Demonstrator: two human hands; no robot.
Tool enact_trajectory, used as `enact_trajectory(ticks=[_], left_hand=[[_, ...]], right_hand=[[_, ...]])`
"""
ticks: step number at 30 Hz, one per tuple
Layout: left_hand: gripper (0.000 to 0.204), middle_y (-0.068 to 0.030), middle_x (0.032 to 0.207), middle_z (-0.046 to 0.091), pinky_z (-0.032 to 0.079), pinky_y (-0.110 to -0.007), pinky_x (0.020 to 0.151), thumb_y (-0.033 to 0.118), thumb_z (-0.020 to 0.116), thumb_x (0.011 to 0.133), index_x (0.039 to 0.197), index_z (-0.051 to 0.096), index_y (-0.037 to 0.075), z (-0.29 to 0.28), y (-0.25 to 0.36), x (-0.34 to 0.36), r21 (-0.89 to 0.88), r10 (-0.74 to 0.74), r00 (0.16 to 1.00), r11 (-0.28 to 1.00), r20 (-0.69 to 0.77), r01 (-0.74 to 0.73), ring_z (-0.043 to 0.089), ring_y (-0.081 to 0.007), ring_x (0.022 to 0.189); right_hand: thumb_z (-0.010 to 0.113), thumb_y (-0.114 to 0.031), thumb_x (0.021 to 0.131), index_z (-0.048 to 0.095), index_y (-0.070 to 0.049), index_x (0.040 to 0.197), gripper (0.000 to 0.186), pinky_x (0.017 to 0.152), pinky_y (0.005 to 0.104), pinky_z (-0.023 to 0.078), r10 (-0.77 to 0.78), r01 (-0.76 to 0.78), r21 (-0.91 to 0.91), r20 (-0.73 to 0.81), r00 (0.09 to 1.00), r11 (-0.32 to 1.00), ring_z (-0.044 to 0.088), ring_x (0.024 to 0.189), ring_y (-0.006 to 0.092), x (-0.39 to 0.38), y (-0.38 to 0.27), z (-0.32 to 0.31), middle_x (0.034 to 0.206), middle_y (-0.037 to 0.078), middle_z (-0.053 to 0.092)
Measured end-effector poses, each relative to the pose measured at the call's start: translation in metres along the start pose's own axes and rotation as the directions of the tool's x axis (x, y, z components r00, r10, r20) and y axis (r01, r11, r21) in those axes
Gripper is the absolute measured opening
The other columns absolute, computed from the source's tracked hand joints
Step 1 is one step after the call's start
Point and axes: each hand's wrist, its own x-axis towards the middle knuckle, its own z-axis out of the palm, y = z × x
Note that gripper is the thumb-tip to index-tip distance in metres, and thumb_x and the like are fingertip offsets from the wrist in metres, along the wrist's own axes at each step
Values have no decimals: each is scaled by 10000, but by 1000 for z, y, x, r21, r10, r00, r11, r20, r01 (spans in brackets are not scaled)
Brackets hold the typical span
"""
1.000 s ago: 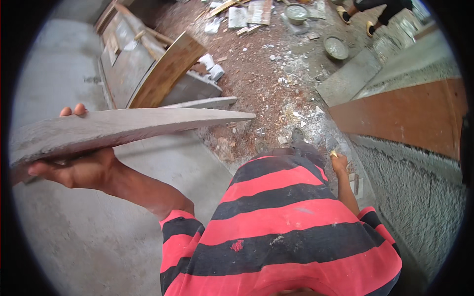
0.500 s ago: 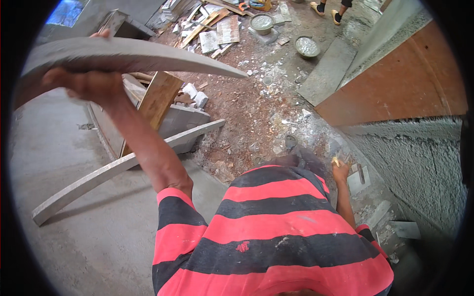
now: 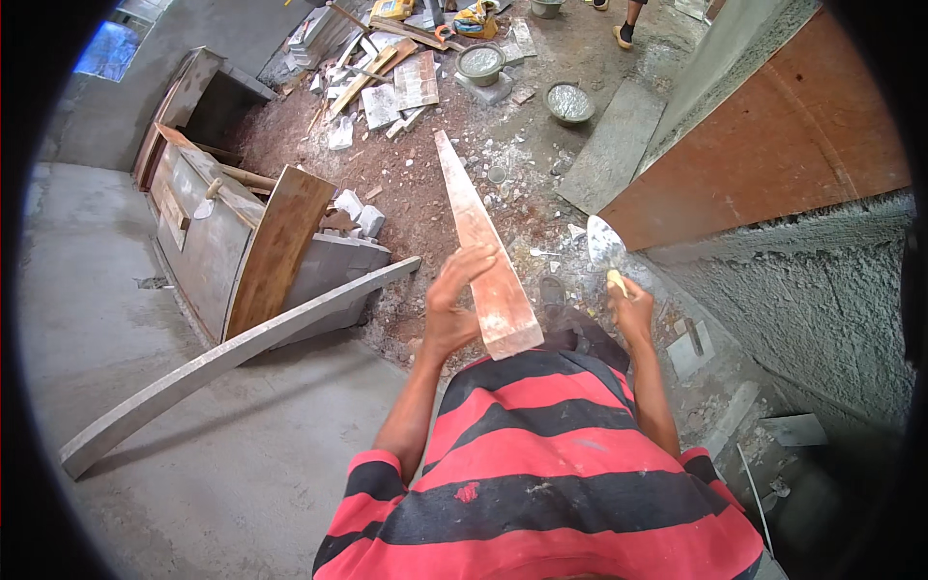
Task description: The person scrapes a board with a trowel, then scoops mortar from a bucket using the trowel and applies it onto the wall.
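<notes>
In front of my striped shirt, my left hand (image 3: 456, 307) grips a long wooden board (image 3: 495, 295) by its left side. The board's reddish face is smeared with pale mortar; its near end is close to my belly and its far end points away. My right hand (image 3: 633, 311), to the right of the board, is closed round the yellow handle of a pointed trowel (image 3: 606, 244). The metal blade tilts up and away, with whitish residue on it, and does not touch the board.
A long grey bar (image 3: 242, 356) slants across the concrete at left, against a wood-sided box (image 3: 208, 240). Mortar basins (image 3: 568, 103) and scrap boards (image 3: 416, 81) lie ahead on rubble-strewn ground. A brown panel (image 3: 764, 145) and rough wall stand at right. Another person's feet (image 3: 623, 37) show far off.
My left hand has brought the board from the upper left to in front of my body and turned it to point away. My right hand has raised the trowel, so its blade now shows.
</notes>
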Motion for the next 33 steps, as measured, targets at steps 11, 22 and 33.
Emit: enact_trajectory(ticks=[11, 22, 33], left_hand=[[663, -147, 1242, 666, 462, -434, 1077, 237, 921, 657, 1232, 657, 38, -5, 5, 6, 81, -58, 932, 992, -357, 93, 610, -329, 1242], [610, -106, 1285, 601, 488, -345, 1052, 87, 861, 755, 1306, 607, 23, -2, 5, 17, 66, -62, 911, 993, -409, 98, 622, -218, 1200], [529, -110, 1331, 632, 508, -369, 1022, 79, 820, 817, 1313, 644, 29, -29, -5, 36, -80, -74, 935, 996, -346, 49, 639, -231, 1155]], right_hand=[[749, -261, 918, 672, 4, 1330, 495, 482, 263, 413, -80, 100, -86, 213, 974, 991, 534, 541, 83, -12, -24, 49, 720, 26, 632], [754, -276, 904, 681, 6, 1319, 507, 506, 269, 436, -62, 81, -76, 226, 972, 994, 560, 575, 86, -25, -2, 45, 732, 34, 653], [746, -241, 911, 676, 28, 1311, 487, 495, 269, 425, -57, 74, -82, 186, 981, 994, 543, 554, 88, -29, -7, 35, 707, 31, 635]])
